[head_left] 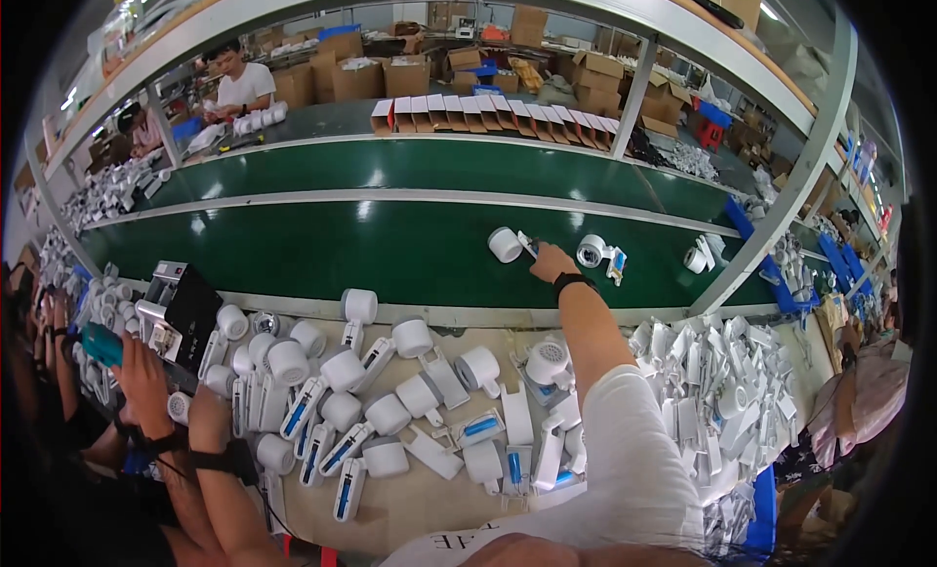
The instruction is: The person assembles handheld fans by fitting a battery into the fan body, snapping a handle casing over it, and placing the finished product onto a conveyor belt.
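Observation:
My right arm stretches forward over the green belt, a black band on its wrist. The fingers of my right hand (553, 262) are closed at the handle end of a white round-headed handheld device (505, 245), which lies on the belt with its cylindrical head to the left. Just right of the hand rests a similar device (591, 251) with a blue piece in its handle; another white device (696, 259) lies farther right. My left hand does not show. On the bench lie several more white devices (342, 370), some with handles open on blue inserts.
White casings are heaped (717, 391) on the bench's right. At left, another person's hand (144, 384) holds a teal tool (101, 344) near a black machine (185, 308). A metal post (771, 206) stands right of the belt (322, 245); open cartons (488, 113) line its far side.

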Demonstrator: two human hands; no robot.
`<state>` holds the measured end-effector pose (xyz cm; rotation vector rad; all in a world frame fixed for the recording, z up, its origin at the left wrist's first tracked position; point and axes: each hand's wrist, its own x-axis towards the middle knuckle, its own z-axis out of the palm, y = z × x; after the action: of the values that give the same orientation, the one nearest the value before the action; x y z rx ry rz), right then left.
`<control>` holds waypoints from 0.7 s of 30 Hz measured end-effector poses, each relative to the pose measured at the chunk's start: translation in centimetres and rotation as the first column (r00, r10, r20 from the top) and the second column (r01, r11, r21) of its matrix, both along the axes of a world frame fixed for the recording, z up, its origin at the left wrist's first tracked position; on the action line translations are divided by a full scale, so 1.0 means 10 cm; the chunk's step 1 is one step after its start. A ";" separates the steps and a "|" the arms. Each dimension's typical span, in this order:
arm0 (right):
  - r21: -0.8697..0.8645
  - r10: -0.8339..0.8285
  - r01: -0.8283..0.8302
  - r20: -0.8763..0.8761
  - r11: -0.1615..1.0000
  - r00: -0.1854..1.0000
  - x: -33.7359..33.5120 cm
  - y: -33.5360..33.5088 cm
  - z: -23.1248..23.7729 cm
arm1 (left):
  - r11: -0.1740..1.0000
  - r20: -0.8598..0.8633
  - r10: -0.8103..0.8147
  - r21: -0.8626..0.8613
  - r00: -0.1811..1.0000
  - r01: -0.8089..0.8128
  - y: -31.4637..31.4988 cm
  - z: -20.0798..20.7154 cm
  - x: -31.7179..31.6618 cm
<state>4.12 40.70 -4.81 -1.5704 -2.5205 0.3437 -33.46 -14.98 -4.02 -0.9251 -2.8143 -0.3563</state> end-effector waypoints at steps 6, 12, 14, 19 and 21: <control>-0.303 0.039 -0.220 -0.505 0.927 0.862 -0.05 -0.67 0.90 | 0.551 0.410 -0.762 0.817 0.500 0.169 0.98 0.85 1.06; 0.453 0.409 -0.239 -0.327 0.859 0.852 0.27 -2.14 1.25 | 0.575 0.529 -0.814 0.793 -0.240 -0.204 2.16 0.83 2.47; 0.531 0.413 -0.254 -0.203 0.808 0.888 0.49 -2.56 1.22 | 0.526 0.421 -0.843 0.776 -0.334 -0.348 2.27 0.90 2.84; 0.701 0.314 -0.263 0.058 0.663 0.948 0.91 -3.24 1.04 | 0.440 0.382 -0.898 0.783 -0.218 -0.440 2.05 0.76 3.51; 0.664 0.276 -0.300 0.144 0.685 0.950 1.03 -3.50 0.99 | 0.569 0.528 -0.820 0.714 -0.220 -0.409 1.94 0.72 3.61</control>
<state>14.47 5.71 5.05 -0.8898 -2.4685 -0.5448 2.62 4.39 3.15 -1.2105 -2.0379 -3.6451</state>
